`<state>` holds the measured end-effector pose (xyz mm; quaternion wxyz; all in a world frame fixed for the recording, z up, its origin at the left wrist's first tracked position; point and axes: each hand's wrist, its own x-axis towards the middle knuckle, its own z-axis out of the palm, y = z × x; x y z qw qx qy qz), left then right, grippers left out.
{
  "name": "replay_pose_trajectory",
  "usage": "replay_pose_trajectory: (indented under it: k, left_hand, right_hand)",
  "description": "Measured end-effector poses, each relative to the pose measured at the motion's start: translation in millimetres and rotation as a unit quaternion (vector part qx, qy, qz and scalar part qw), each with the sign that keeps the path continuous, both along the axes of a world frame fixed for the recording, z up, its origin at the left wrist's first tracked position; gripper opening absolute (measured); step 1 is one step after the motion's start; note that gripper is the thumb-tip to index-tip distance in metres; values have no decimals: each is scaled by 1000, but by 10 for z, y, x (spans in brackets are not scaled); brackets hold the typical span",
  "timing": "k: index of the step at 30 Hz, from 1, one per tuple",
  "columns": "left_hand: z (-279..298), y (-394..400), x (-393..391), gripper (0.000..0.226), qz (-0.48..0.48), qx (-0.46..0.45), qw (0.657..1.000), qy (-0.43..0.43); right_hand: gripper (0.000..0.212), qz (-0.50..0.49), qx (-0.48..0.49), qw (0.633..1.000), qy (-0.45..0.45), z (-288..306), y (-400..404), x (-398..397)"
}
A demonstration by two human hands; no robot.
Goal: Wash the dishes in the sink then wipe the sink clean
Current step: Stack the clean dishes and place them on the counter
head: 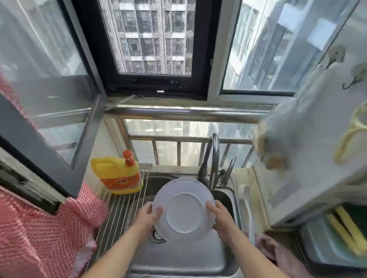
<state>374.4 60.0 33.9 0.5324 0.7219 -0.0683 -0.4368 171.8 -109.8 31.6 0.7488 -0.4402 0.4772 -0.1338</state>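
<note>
I hold a white plate (pixel 183 205) above the steel sink (pixel 181 259), its underside with the round foot ring turned toward me. My left hand (pixel 148 216) grips its left rim and my right hand (pixel 220 215) grips its right rim. The plate covers part of the sink drain (pixel 156 237) below it. The curved tap (pixel 214 158) rises just behind the plate. No water stream is visible.
A yellow detergent bottle (pixel 119 175) stands on a wire drying rack (pixel 116 214) over the sink's left side. A red checked cloth (pixel 34 238) hangs at left. A white brush (pixel 246 203) lies right of the sink; sponges (pixel 353 227) sit in a tray; a pink cloth (pixel 277 253) lies nearby.
</note>
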Motion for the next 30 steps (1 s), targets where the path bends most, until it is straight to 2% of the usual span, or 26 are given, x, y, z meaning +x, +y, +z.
replay_pose_trajectory:
  k: [2,5,10,14,18,22,24,27,30]
  left_hand:
    - [82,-61,-88,26,-11,6,999,-40]
    - [169,-110,-181,17,-17,1,999,-43]
    - [212,-98,-191,22,-9,-2,1000,-29]
    - [191,-50,-194,14,-2,8,1000,-15]
    - [166,-1,-146,15,-13,24,999,-17]
    - [153,51,-90,17,-25,28,999,-17]
    - [179,77,-76,15,-50,14,998,-42]
    - [240,81,-95,13,-96,-46,991,-79]
    - [224,64,-101,16,-151,-74,979,-119]
  right_hand:
    - [38,-14,-8,1000,11,10,-70,-40]
    - [40,-40,-12,999,9,-46,-130,-78]
    - [43,-43,-6,999,12,-33,-118,-84]
    - [45,-45,-6,999,24,-51,-67,-63]
    - [46,-58,-7,997,49,-32,48,-26]
    - [35,-87,1,994,65,32,182,12]
    - [31,-127,31,991,33,80,264,35]
    - [49,-218,114,969,-29,102,351,5]
    - [32,-281,181,940,-66,79,421,-154]
